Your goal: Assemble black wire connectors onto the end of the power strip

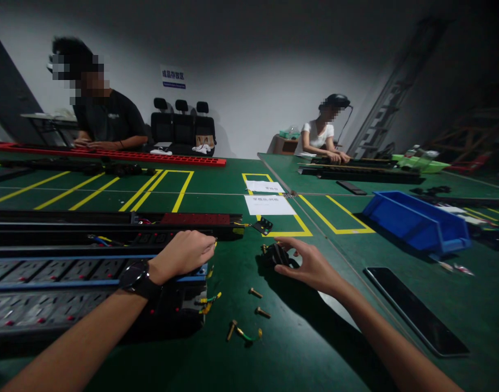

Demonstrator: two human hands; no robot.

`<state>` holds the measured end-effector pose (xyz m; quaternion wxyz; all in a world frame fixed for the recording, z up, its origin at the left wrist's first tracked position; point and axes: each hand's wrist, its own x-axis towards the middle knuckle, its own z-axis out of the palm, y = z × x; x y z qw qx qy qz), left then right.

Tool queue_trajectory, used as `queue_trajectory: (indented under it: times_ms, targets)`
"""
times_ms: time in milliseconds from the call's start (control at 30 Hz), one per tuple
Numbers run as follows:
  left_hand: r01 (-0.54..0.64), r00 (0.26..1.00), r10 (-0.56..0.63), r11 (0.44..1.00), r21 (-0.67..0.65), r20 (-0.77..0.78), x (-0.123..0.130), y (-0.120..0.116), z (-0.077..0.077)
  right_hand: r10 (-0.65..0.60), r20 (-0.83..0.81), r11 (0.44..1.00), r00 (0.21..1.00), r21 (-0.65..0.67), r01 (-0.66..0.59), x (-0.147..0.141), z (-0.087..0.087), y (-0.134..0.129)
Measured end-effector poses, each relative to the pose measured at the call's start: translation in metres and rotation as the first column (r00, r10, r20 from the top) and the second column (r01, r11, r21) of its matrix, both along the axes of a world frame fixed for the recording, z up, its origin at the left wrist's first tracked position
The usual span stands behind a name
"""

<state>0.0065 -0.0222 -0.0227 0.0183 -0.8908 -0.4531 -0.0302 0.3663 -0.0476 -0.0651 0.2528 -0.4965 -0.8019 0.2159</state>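
Observation:
My left hand [186,255], with a black watch on its wrist, is closed above the end of a power strip with a blue edge [86,270]. A small yellowish tip shows by its fingertips; what it pinches is mostly hidden. To the right, my right hand [310,264] grips a small black part with brass-coloured bits [277,255] between thumb and fingers, at the green tabletop. Several loose brass-coloured bolts [263,312] lie between my arms, beside a short green-yellow wire [246,336]. More green-yellow wires [210,299] stick out from the strip's end.
A phone [414,310] lies at right, below a blue bin [420,220]. A small black plate [263,225] and white paper sheets [269,205] lie ahead. Two people work across the table, one by a long red rail [171,158], one by black rails [363,172].

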Motion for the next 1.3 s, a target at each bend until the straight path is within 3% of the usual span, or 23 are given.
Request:
queue_trajectory:
  times_ms: [300,867,1067,1300]
  targets:
    - [0.001,1.0,0.0,1.0,0.016,-0.017,0.0,0.0,-0.001,0.001,0.018,1.0,1.0,-0.003,-0.001,0.0,-0.004,-0.001]
    - [-0.016,1.0,0.016,1.0,-0.001,-0.02,0.002,0.0,0.002,0.019,0.076,0.991,0.997,0.129,-0.029,-0.004,-0.015,-0.003]
    - [-0.024,0.999,0.024,1.0,-0.01,-0.028,0.002,0.0,0.001,0.011,-0.009,0.993,1.0,0.118,-0.009,-0.006,-0.017,-0.002]
    - [-0.016,0.999,0.016,1.0,-0.003,-0.029,0.001,-0.001,0.001,-0.026,-0.29,0.996,0.957,-0.093,-0.001,-0.01,-0.012,0.001]
